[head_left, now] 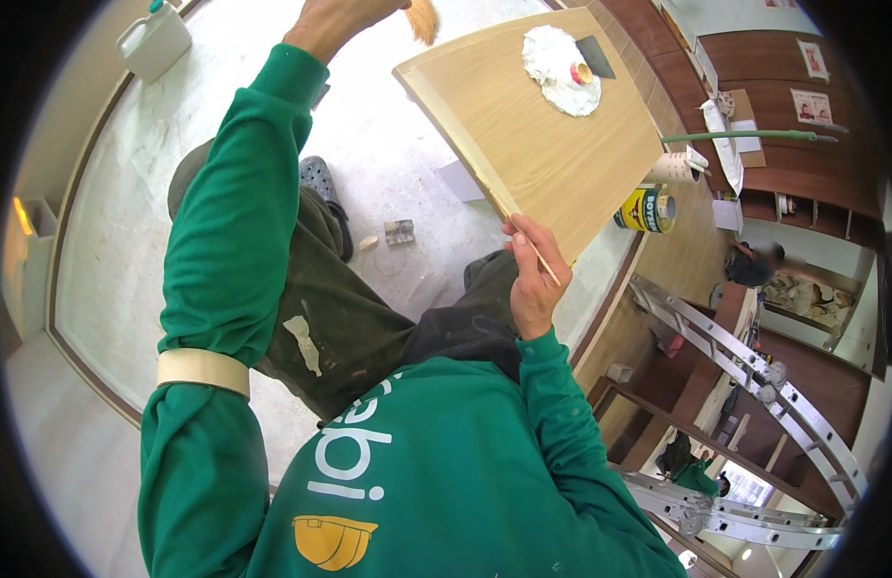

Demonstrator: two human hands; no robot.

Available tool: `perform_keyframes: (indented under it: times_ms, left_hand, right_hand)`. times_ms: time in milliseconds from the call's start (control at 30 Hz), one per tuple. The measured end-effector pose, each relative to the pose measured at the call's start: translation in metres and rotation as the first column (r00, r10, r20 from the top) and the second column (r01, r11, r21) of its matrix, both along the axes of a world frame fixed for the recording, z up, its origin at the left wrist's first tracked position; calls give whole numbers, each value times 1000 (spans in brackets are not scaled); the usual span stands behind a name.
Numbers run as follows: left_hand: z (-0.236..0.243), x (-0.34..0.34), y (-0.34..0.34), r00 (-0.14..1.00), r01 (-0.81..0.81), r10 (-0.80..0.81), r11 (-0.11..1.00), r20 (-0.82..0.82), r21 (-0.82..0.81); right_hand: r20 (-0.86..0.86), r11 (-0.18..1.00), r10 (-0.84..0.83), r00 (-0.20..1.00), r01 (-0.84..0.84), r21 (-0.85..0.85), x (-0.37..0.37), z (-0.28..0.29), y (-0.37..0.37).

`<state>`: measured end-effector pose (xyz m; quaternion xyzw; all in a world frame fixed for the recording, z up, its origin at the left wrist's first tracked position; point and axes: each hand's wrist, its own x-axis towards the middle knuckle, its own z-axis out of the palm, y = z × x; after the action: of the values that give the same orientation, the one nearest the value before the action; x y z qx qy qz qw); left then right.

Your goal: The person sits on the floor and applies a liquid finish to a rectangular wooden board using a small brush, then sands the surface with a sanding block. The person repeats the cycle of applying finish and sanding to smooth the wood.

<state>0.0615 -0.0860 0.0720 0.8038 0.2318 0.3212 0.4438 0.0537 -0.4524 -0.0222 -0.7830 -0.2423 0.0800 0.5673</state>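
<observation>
My right hand [536, 279] is closed around a thin wooden stick [539, 252], right at the near edge of a light wood-grain panel [552, 159]. The stick's far end meets the panel's edge; its tip is too small to make out. My left arm stretches up to the top of the view, where the left hand [345, 17] is partly cut off and its fingers are out of sight. On the panel lies a white crumpled patch [552, 56] with a small red and yellow round thing [581, 73] on it, beside a dark flat square piece [596, 56].
A yellow and dark paint can [645, 210] stands right of the panel. Brown bristles [423, 21] show above it. A white jug [154, 40] is at upper left, a small block [399, 231] on the floor. Aluminium ladders [716, 337] and people [751, 264] are at right.
</observation>
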Motion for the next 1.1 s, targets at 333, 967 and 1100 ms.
perform_keyframes:
  times_ms: [333,967,1100]
  left_hand:
    - [2,4,8,998,-51,50,998,-39,-21]
    - [8,0,3,999,-28,28,999,-26,-20]
    - [4,5,5,998,-44,42,998,-55,-45]
  right_hand:
    - [17,999,-16,1000,17,-45,-3,4,-16]
    - [102,996,64,993,-57,-73,3,7,13]
    - [128,995,90,988,-84,-49,7,4,34]
